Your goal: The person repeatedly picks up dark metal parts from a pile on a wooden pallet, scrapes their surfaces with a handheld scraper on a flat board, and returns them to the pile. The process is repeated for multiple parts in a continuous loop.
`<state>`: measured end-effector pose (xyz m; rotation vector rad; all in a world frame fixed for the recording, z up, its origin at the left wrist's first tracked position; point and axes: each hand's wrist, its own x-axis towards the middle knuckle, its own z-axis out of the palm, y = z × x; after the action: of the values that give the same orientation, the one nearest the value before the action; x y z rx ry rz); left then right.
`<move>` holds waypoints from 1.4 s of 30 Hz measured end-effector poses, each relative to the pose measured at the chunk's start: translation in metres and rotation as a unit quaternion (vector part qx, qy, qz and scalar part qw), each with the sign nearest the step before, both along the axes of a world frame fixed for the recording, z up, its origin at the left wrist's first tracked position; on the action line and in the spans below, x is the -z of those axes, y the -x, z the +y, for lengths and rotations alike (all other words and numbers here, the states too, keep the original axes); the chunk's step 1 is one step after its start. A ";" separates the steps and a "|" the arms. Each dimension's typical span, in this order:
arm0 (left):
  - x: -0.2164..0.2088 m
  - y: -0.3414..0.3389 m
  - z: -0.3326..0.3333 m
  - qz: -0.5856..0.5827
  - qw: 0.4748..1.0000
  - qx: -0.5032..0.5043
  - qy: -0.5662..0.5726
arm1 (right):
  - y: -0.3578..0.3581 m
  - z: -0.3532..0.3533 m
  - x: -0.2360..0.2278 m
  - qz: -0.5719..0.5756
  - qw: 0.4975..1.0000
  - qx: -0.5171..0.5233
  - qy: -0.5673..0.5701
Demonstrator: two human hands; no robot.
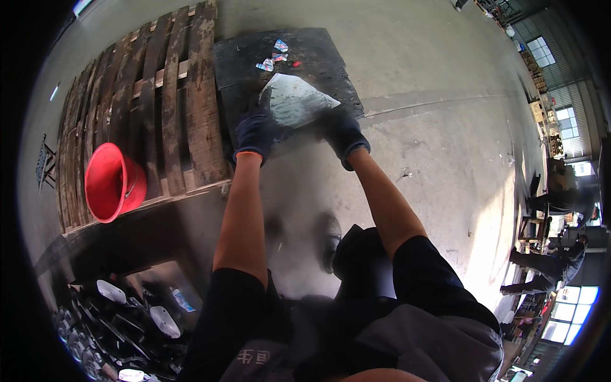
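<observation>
A pale, silvery-white sheet (296,102) with an angular outline is held over a dark board (235,63). It could be a plastic bag or a thin pane; I cannot tell which. My left hand (256,132), in a dark blue glove with an orange cuff edge, grips its left side, one finger lying along the edge. At the right lower corner my gloved right hand (347,135) closes on it, blurred and with its fingertips in shadow. Beyond the sheet, several small printed blue-and-white pieces (266,64) and a small red object (296,64) lie on the board.
A weathered wooden pallet (207,127) adjoins the board on the left, bearing a red bucket (130,184). Several black-framed mirrors (167,321) are heaped at lower left. Concrete floor (433,127) stretches right. Another person (550,264) stands at the far right near shelves and windows.
</observation>
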<state>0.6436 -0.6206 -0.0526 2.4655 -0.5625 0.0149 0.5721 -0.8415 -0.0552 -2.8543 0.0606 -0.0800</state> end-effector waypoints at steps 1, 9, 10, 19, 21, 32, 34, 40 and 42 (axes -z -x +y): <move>0.004 0.000 -0.002 -0.012 1.000 0.001 0.009 | 0.000 -0.006 0.017 -0.014 0.999 -0.028 0.021; -0.004 0.002 0.008 0.020 1.000 -0.013 -0.007 | 0.022 0.011 -0.054 0.002 0.976 0.114 -0.187; -0.007 0.003 0.001 0.031 0.999 -0.006 -0.007 | 0.024 0.005 -0.040 -0.019 0.985 0.099 -0.138; 0.013 -0.002 0.013 -0.068 0.997 0.003 -0.023 | 0.015 0.002 -0.010 -0.042 0.952 0.064 -0.297; -0.002 0.003 0.009 -0.015 1.000 0.005 -0.017 | 0.027 0.004 -0.034 -0.032 0.956 0.121 -0.266; -0.011 0.002 0.017 0.020 0.999 0.048 -0.005 | 0.019 0.026 -0.037 -0.035 0.934 0.112 -0.336; -0.016 0.003 0.018 0.036 0.998 0.046 0.015 | 0.009 0.026 -0.035 -0.057 0.985 0.146 -0.071; 0.008 -0.001 0.016 -0.072 0.997 0.011 0.018 | 0.000 0.037 -0.018 0.033 0.989 0.132 -0.050; 0.009 -0.001 0.012 -0.064 0.997 0.015 0.028 | 0.003 0.024 0.001 0.001 0.999 0.040 -0.023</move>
<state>0.6446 -0.6082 -0.0612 2.4135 -0.6452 0.1753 0.5694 -0.8173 -0.0565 -2.8059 0.1758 -0.0908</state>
